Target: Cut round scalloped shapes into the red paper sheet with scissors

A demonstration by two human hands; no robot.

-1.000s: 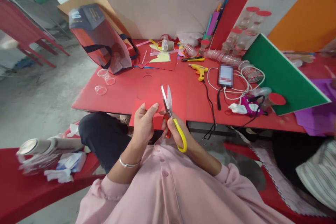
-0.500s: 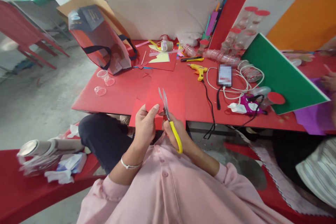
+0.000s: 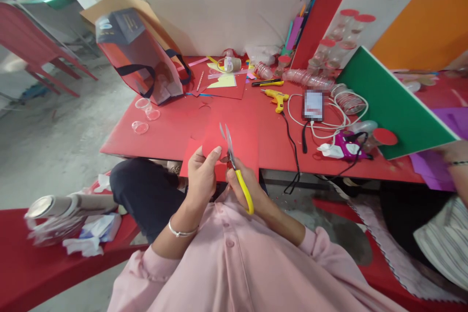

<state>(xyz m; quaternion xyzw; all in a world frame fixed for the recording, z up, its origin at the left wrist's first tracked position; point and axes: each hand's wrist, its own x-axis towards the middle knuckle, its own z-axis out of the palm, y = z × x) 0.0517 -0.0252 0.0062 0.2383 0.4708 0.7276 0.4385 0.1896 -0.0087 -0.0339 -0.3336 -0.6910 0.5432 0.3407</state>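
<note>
A small piece of red paper (image 3: 211, 145) is pinched between the thumb and fingers of my left hand (image 3: 202, 174). My right hand (image 3: 245, 183) grips yellow-handled scissors (image 3: 244, 192), their blades parted and pointing away from me beside the paper. Whether the blades touch the paper I cannot tell, as the red colours merge. Below both hands, a larger red sheet (image 3: 244, 131) lies at the table's front edge and overhangs it.
On the red table (image 3: 168, 131) are a yellow glue gun (image 3: 278, 100), a box cutter (image 3: 267, 83), a phone (image 3: 313, 105) with a white cable, and clear plastic cups (image 3: 140, 127). A bag (image 3: 141, 53) stands at left. At right, a co-worker's arm (image 3: 458, 165) reaches past a green board (image 3: 391, 102).
My hands and the scissors have barely shifted, still around the same red paper. At the right edge, the co-worker's forearm has come further into view near the green board.
</note>
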